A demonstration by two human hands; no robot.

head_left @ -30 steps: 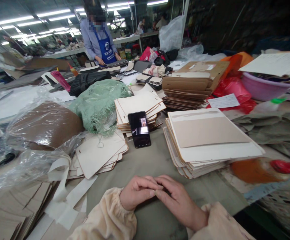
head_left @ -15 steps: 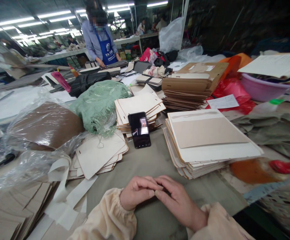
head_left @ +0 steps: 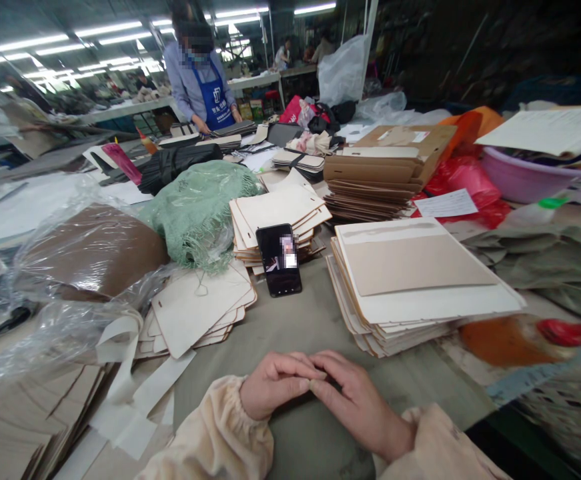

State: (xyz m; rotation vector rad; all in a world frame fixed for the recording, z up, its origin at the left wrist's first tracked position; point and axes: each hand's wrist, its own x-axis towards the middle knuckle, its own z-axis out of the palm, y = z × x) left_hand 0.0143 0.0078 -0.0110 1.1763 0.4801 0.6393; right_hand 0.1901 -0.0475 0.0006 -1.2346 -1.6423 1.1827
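Left hand: here it is, the left hand (head_left: 277,383), fingers loosely bent, thumb a little apart from them, nothing visible in its grasp; the underside is out of my sight.
Right hand: and the right hand (head_left: 357,407) mirrors it, fingertips meeting the left's in a low arch, no object to be seen between them.
Grey-green sheet: both hands sit low over this sheet (head_left: 300,327), near its front; soft stuff by the look of it, easy to ruck up.
Phone: straight ahead, well apart from the fingers, a black phone (head_left: 273,270) stands tilted back, seemingly propped on a stack of pale panels (head_left: 275,207). Rigid, light, probably slick, its glass breakable; I'd hold it by both long edges.
Right-hand pile: the nearest bulk, just beyond the right hand, is a large pile of pale panels (head_left: 430,303), a grey-brown sheet (head_left: 420,263) on top. One looks light and fairly stiff; together, surely heavy and apt to slide. Best hold: the near overhanging edges for one, both sides from below for the lot.
Fanned panels: over on the left, loose pale panels (head_left: 195,313) overlap unevenly; thin, light, offering their corners to finger and thumb.
Across the table: a person in a blue apron (head_left: 215,100) has hands on dark pieces.
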